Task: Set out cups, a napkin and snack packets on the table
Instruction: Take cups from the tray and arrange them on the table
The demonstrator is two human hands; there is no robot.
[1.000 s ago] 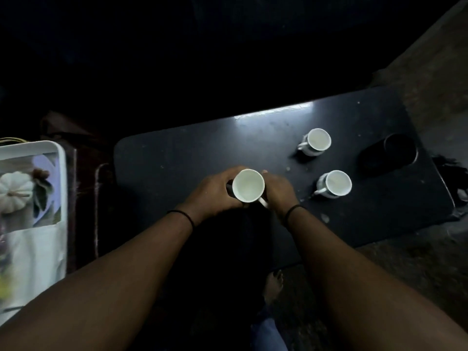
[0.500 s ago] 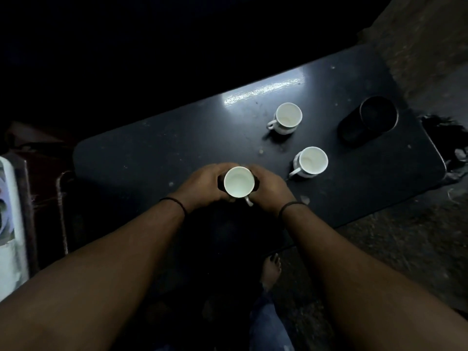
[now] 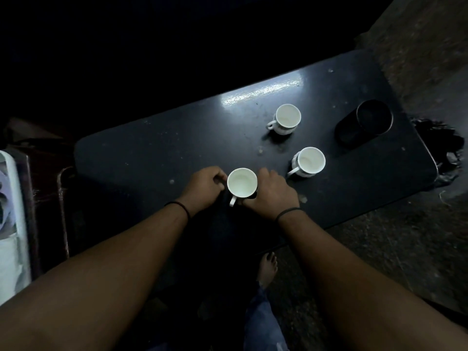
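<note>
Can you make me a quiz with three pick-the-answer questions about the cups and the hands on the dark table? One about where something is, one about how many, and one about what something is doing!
1. Where is the dark round open container?
A. by the table's right end
B. between the two hands
C. on the floor

2. How many white ceramic cups stand on the black table?
A. one
B. three
C. five

3. How is the near white cup right now?
A. lying on its side
B. upside down
C. upright, with a hand on each side

Answers:
1. A: it sits beyond the far white cup and the right white cup, near the right end.
2. B: three white rims show.
3. C: its open mouth faces up, with the left hand and right hand against its sides.
</note>
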